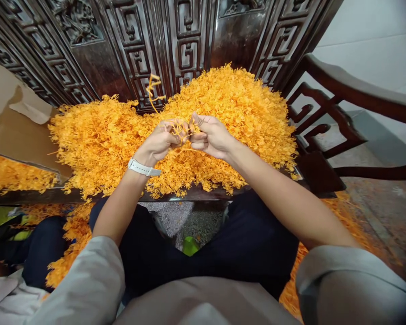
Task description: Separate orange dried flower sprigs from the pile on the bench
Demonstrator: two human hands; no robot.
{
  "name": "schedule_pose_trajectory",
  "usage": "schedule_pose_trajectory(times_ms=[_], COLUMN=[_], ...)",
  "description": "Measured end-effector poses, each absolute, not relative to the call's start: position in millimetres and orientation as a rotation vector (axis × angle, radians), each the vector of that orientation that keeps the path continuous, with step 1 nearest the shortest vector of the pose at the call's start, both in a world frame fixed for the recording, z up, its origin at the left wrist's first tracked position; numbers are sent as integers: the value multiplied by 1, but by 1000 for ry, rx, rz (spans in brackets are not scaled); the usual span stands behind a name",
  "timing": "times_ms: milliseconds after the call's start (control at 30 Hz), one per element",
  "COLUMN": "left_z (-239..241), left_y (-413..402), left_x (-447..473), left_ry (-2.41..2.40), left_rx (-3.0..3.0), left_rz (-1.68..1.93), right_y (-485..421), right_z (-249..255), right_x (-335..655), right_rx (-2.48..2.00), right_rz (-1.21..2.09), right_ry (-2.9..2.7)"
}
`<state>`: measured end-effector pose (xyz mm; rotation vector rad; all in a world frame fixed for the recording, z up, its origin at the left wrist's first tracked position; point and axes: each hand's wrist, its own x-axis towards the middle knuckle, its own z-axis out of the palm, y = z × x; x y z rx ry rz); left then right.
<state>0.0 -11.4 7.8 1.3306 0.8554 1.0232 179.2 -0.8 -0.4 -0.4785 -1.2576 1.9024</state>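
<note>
A big heap of orange plastic sprigs covers the seat of a dark carved wooden bench. My left hand, with a white watch on the wrist, and my right hand meet above the heap. Both are closed in a pinch on one thin orange sprig. Its curled end sticks up to the left of my hands.
A cardboard box with more orange sprigs stands at the left. The bench's armrest rises at the right. Orange sprigs lie on the floor by my knees. Another person's dark-clad leg sits at the lower left.
</note>
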Motion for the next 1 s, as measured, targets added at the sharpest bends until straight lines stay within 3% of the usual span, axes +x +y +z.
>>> schedule_pose_trajectory(times_ms=[333,667,733,833,1000], left_z=[13,14,19,25,19], left_y=[-25,-27,-33,-39,-31], left_x=[6,3,1,-4,-2], left_ry=[690,639,544,593,921], left_rx=[1448,1518,1477,1442,1335], left_rz=[818,791,684,702,997], right_y=[4,-8,9,47,73], right_z=[11,25,28,24,1], right_x=[214,203,222,266,295], right_rx=[-459,-585,-637,-728,-1000], right_rz=[2170,1886,1702,1163,540], right_ry=[-1488,-1290,-1142,-942,-1578])
